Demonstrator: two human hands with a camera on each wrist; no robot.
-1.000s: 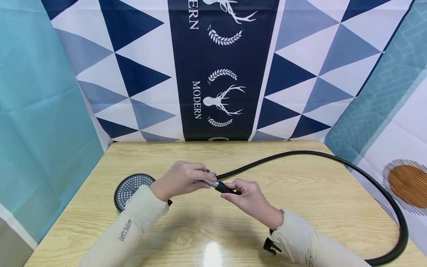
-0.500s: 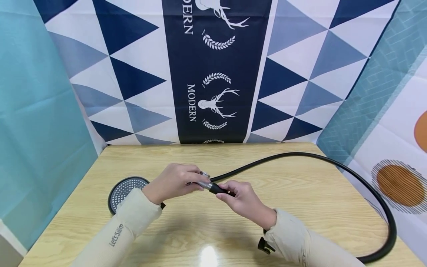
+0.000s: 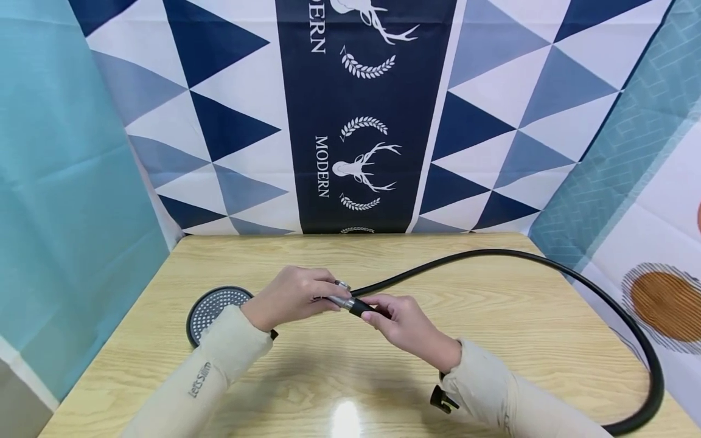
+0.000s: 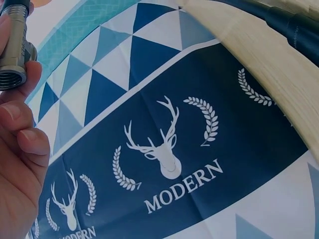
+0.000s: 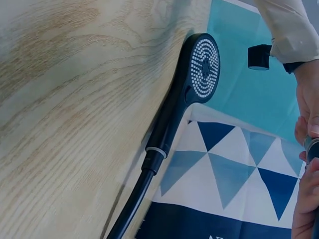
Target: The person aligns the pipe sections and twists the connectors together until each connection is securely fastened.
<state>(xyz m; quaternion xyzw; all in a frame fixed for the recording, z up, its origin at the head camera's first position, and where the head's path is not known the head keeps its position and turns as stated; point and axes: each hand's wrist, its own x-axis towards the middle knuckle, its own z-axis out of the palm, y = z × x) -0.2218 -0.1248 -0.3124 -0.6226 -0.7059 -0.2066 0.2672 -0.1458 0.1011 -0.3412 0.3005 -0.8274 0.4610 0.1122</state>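
My left hand pinches a silver metal fitting over the table. In the left wrist view this metal fitting has an open, threaded end facing the camera and a short side stub. My right hand holds the black hose connector between thumb and fingers, right up against the fitting's other end. A black shower head with a pale, dotted spray face lies on the table, partly covered by the left sleeve in the head view. Its handle joins a black hose.
The hose runs in a wide loop over the right side of the wooden table and back under the right sleeve. Patterned cloth hangs behind, with teal cloth on the left. A black strap clip hangs from the right wrist.
Both hands stay together at the fitting. The right thumb and fingers have shifted slightly on the connector; the head view swings a little and back.
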